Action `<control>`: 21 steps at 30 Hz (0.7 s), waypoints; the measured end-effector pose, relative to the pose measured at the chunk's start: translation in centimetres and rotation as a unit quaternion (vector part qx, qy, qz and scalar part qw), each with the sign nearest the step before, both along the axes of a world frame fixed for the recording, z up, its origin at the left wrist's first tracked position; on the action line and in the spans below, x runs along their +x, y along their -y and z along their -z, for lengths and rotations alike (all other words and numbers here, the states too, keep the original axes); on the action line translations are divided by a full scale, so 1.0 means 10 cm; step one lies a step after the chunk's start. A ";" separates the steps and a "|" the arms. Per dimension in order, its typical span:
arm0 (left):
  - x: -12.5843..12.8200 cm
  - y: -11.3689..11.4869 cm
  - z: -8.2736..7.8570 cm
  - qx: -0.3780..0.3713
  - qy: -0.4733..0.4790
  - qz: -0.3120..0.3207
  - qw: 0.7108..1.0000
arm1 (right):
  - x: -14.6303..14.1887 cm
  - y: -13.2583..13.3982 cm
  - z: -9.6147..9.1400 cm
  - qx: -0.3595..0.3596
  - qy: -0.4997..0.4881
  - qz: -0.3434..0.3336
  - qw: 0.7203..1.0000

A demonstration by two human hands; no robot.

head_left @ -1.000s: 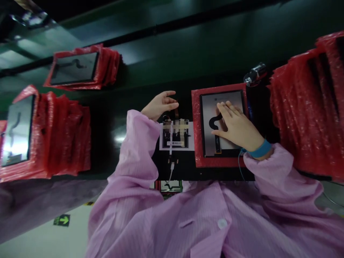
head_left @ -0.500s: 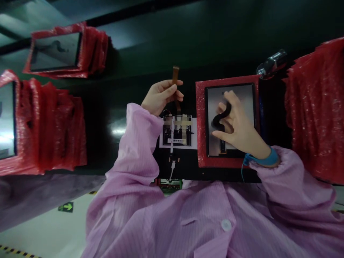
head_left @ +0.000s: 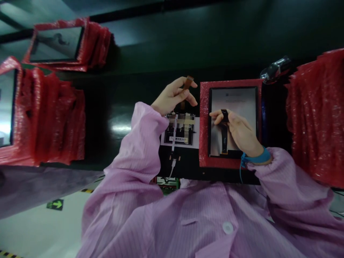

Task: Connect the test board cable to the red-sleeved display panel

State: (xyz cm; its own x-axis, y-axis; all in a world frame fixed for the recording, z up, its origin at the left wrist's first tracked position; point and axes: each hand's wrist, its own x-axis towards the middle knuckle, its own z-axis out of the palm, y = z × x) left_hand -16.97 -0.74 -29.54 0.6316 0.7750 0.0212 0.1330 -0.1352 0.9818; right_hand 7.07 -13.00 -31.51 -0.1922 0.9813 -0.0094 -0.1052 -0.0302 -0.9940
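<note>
A worker's left hand [head_left: 174, 96] pinches a brown strip [head_left: 188, 83] between thumb and forefinger, the other fingers loosely parted, above a taped board [head_left: 180, 129]. Half a second earlier the strip stood upright; it now leans toward 1 o'clock, and the hand has shifted toward 3 o'clock, nearer the panel [head_left: 242, 102].

That panel lies on red wrap [head_left: 204, 129] at 3 o'clock from the board. Over it, the right hand [head_left: 238, 129], in a blue wristband [head_left: 261, 157], has its fingers nearly closed on the upper end of the panel's black ribbon [head_left: 224, 138], fingertips pointing toward 9 o'clock. Moments before, those fingers were spread wide around the ribbon's S-curve; the ribbon now rises straighter toward 12 o'clock, and the panel's upper face has come into view.

Fine print and a small square mark [head_left: 227, 95] there are too small to read, as are the ribbon's pale markings. The board's white label [head_left: 178, 139] shows a barcode, its characters illegible. A floor sign [head_left: 55, 204] at 8 o'clock carries a green arrow pointing toward 3 o'clock.
</note>
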 end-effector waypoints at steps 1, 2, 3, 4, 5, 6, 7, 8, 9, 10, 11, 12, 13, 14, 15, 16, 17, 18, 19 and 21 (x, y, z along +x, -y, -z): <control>0.01 0.01 -0.02 0.016 0.001 0.001 1.000 | 0.01 0.00 -0.01 0.011 0.024 -0.008 1.000; 0.02 0.03 -0.04 0.032 -0.003 0.000 0.999 | 0.02 -0.01 -0.02 0.025 0.053 -0.016 0.998; 0.04 0.05 -0.05 0.044 -0.012 0.002 0.999 | 0.02 -0.02 -0.03 0.044 0.083 -0.024 0.995; 0.05 0.07 -0.06 0.054 -0.022 0.009 0.998 | 0.03 -0.02 -0.04 0.065 0.109 -0.031 0.991; 0.07 0.09 -0.06 0.061 -0.031 0.018 0.998 | 0.03 -0.03 -0.05 0.088 0.129 -0.037 0.987; 0.08 0.11 -0.06 0.064 -0.036 0.028 0.997 | 0.03 -0.03 -0.06 0.110 0.143 -0.042 0.983; 0.09 0.13 -0.06 0.066 -0.036 0.036 0.997 | 0.02 -0.04 -0.06 0.127 0.156 -0.047 0.978; 0.10 0.14 -0.05 0.067 -0.034 0.041 0.996 | 0.02 -0.04 -0.06 0.139 0.167 -0.050 0.975; 0.11 0.16 -0.03 0.067 -0.033 0.040 0.996 | 0.02 -0.05 -0.06 0.147 0.175 -0.054 0.972; 0.12 0.17 -0.02 0.064 -0.033 0.038 0.997 | 0.02 -0.05 -0.06 0.152 0.181 -0.056 0.970; 0.13 0.18 -0.01 0.062 -0.034 0.033 0.997 | 0.02 -0.05 -0.05 0.156 0.185 -0.057 0.969; 0.13 0.19 0.00 0.061 -0.035 0.027 0.997 | 0.02 -0.05 -0.05 0.159 0.188 -0.057 0.967; 0.14 0.19 0.01 0.062 -0.037 0.021 0.997 | 0.02 -0.05 -0.04 0.162 0.190 -0.057 0.966; 0.14 0.20 0.01 0.066 -0.040 0.015 0.997 | 0.02 -0.06 -0.03 0.166 0.193 -0.058 0.965; 0.14 0.20 0.00 0.072 -0.045 0.013 0.996 | 0.02 -0.06 -0.03 0.170 0.195 -0.059 0.964; 0.15 0.20 -0.01 0.078 -0.052 0.012 0.996 | 0.02 -0.06 -0.03 0.174 0.197 -0.059 0.963; 0.15 0.20 -0.03 0.086 -0.058 0.012 0.995 | 0.02 -0.06 -0.02 0.180 0.201 -0.060 0.961; 0.16 0.20 -0.05 0.092 -0.063 0.010 0.994 | 0.03 -0.06 -0.02 0.186 0.203 -0.059 0.960; 0.17 0.20 -0.07 0.094 -0.067 0.005 0.993 | 0.03 -0.06 -0.02 0.191 0.206 -0.058 0.958; 0.17 0.19 -0.10 0.091 -0.078 -0.004 0.993 | 0.03 -0.06 -0.03 0.197 0.214 -0.059 0.955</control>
State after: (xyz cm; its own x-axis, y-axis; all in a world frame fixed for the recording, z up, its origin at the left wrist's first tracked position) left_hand -15.23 -2.68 -28.51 0.6326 0.7718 0.0646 0.2823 -0.3074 0.9087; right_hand 7.33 -12.41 -31.23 -0.3619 0.8973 0.2529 0.2952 0.3676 -0.8819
